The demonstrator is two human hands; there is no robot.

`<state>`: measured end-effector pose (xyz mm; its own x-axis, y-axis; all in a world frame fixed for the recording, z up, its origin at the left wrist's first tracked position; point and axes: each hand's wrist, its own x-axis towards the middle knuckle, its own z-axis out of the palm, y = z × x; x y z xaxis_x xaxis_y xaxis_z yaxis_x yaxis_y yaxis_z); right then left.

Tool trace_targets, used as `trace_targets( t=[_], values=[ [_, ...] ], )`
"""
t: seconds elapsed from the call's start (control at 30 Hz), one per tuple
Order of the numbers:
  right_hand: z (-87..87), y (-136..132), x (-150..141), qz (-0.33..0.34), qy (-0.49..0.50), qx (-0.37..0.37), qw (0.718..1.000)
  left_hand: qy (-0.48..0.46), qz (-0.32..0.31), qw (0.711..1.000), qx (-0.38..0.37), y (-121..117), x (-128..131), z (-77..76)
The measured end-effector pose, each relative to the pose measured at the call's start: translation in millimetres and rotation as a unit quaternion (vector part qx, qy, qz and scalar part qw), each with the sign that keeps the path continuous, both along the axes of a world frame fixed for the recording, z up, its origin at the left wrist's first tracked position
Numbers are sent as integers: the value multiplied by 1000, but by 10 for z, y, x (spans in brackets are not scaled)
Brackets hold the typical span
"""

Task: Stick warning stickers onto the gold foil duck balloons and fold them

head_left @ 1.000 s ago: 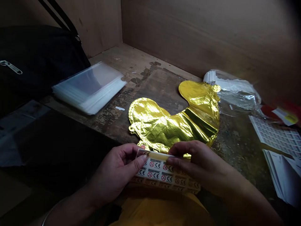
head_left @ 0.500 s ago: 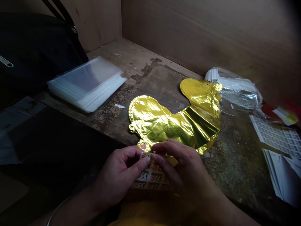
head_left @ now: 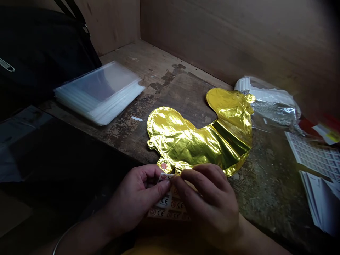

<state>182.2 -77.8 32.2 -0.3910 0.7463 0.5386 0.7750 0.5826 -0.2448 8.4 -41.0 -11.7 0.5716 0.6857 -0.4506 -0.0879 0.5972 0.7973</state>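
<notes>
A flat gold foil balloon (head_left: pixel 202 138) lies crumpled on the worn wooden table (head_left: pixel 170 92). Just in front of it, at the table's near edge, my left hand (head_left: pixel 135 200) grips the left end of a sheet of small CE warning stickers (head_left: pixel 166 205) between thumb and fingers. My right hand (head_left: pixel 209 205) covers the sheet's right part, its thumb and forefinger pinched at the sheet's top left corner, right beside my left thumb. What the pinch holds is too small to make out.
A stack of clear plastic bags (head_left: pixel 99 92) lies at the left, with a black bag (head_left: pixel 42 49) behind it. More sticker sheets (head_left: pixel 310 156) and a crinkled plastic packet (head_left: pixel 268 99) sit at the right. Wooden walls close off the back.
My right hand has slid left across the sticker sheet, from its right end to the top left corner, and now pinches there. The left hand keeps its hold.
</notes>
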Motion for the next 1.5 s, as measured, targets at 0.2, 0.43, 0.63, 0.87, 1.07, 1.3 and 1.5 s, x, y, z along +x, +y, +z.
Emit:
trace_targets(
  t=[0.2, 0.43, 0.63, 0.87, 1.07, 1.3, 1.5],
  values=[
    [-117, 36, 68, 26, -19, -34, 999, -52, -11, 997, -53, -12, -10, 35],
    [-60, -30, -6, 29, 52, -7, 998, -74, -4, 992, -104, -22, -33, -96],
    [122, 52, 99, -165, 173, -155, 958, 11, -62, 998, -31, -37, -104, -71],
    [-112, 414, 248, -209, 450, -485, 720, 167, -112, 723, 661, 269, -322, 82],
    [-190, 443, 193, -195, 447, -542, 684, 199, -187, 655, 705, 463, -294, -157],
    [-247, 474, 200, -194, 431, -546, 692, 215, -176, 628, 727, 383, -328, -248],
    [-215, 463, 148, -202, 405, -554, 699, 220, -186, 630, 721, 385, -335, -236]
  ],
)
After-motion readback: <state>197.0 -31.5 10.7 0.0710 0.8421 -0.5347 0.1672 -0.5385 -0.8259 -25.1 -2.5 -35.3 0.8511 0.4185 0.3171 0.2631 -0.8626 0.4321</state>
